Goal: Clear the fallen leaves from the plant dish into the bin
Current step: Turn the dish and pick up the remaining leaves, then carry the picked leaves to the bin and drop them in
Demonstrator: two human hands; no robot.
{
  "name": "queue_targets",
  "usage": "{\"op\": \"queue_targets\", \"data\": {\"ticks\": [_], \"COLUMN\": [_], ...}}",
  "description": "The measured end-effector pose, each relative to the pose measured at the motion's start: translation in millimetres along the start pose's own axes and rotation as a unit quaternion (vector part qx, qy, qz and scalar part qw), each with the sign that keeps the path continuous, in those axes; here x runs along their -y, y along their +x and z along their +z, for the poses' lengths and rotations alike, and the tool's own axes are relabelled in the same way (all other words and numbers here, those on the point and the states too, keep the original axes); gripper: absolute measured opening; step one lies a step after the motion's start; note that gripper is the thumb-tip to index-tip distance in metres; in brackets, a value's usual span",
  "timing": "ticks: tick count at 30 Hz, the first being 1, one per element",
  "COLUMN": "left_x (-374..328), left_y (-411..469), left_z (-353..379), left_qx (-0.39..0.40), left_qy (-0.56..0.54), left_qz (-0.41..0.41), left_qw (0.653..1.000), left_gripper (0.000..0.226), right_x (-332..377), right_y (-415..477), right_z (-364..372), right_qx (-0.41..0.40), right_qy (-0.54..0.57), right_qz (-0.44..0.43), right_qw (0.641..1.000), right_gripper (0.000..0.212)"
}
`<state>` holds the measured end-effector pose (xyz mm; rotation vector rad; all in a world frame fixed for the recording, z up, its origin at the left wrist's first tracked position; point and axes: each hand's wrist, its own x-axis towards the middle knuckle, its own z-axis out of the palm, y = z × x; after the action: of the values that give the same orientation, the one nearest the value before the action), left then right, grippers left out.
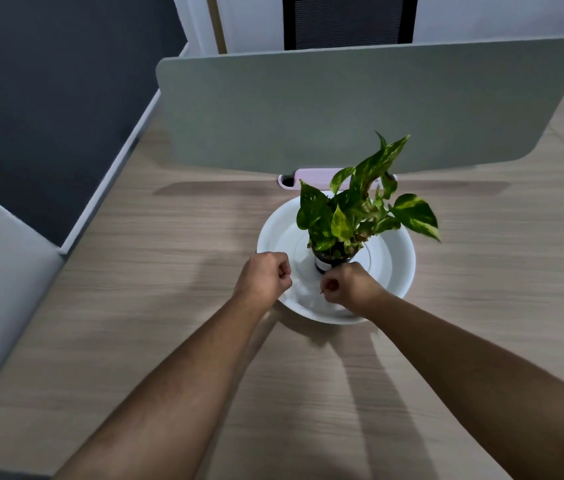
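Left hand (262,276) is closed in a fist, knuckles up, over the near-left rim of the round white plastic plant dish (399,268); whether it holds anything can't be told. Right hand (345,285) is also curled shut, over the near part of the dish, with a tiny dark sliver poking out at the thumb side, too small to identify. The two fists sit near each other, not touching, a gap of bare white dish between them.

Just beyond the right hand stands a small dark pot with a white band (324,263), in the middle of the dish, upright. It carries a variegated green-and-yellow leafy plant (360,206), leaves spreading up and to the right of both hands. No loose leaves can be made out on the visible dish floor; the near part is blurred.

Dish rests on a light wood-grain desk (142,306). Farther past the hands, a pale grey-green desk divider panel (342,105) stands upright across the desk, with a pink-white cable slot (303,177) at its base, just behind the plant. A black mesh chair back (346,20) shows beyond the divider.
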<state>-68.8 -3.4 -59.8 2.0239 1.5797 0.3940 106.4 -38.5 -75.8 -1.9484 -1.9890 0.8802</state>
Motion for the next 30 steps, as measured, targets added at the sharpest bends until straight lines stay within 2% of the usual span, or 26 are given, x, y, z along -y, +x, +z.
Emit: {"op": "queue_targets", "data": {"ticks": [2, 6, 8, 12, 15, 18, 22, 26, 30], "left_x": [-1, 5, 17, 53, 86, 126, 175, 223, 270], "left_y": [-8, -39, -69, -139, -206, -294, -402, -474, -513], "left_z": [-9, -30, -40, -58, -79, -95, -88, -62, -10], "left_qx": [-0.014, -0.082, -0.128, -0.177, -0.22, -0.285, -0.314, -0.308, -0.263], "left_qy": [-0.008, -0.013, -0.016, -0.028, -0.017, -0.021, -0.022, -0.066, -0.108], "left_qz": [-0.012, -0.04, -0.082, -0.177, -0.254, -0.345, -0.444, -0.516, -0.56], "left_qw": [1.0, 0.996, 0.988, 0.968, 0.942, 0.894, 0.839, 0.797, 0.778], "left_gripper": [0.013, 0.007, 0.007, 0.007, 0.007, 0.005, 0.005, 0.006, 0.011], "right_x": [8, 26, 47, 107, 168, 240, 304, 326, 312], "right_y": [-9, -19, -18, -23, -43, -81, -127, -153, -160], "right_z": [4, 16, 19, 39, 80, 135, 206, 280, 364], "right_qx": [-0.025, -0.017, 0.014, 0.023, 0.086, 0.163, 0.232, 0.282, 0.316], "right_qy": [0.015, 0.028, 0.017, 0.024, 0.045, 0.024, -0.032, -0.066, -0.085], "right_qz": [-0.017, -0.05, -0.097, -0.172, -0.235, -0.33, -0.404, -0.408, -0.352], "right_qw": [0.999, 0.998, 0.995, 0.985, 0.967, 0.93, 0.884, 0.866, 0.877], "right_gripper": [0.018, 0.015, 0.015, 0.012, 0.013, 0.013, 0.013, 0.011, 0.009]}}
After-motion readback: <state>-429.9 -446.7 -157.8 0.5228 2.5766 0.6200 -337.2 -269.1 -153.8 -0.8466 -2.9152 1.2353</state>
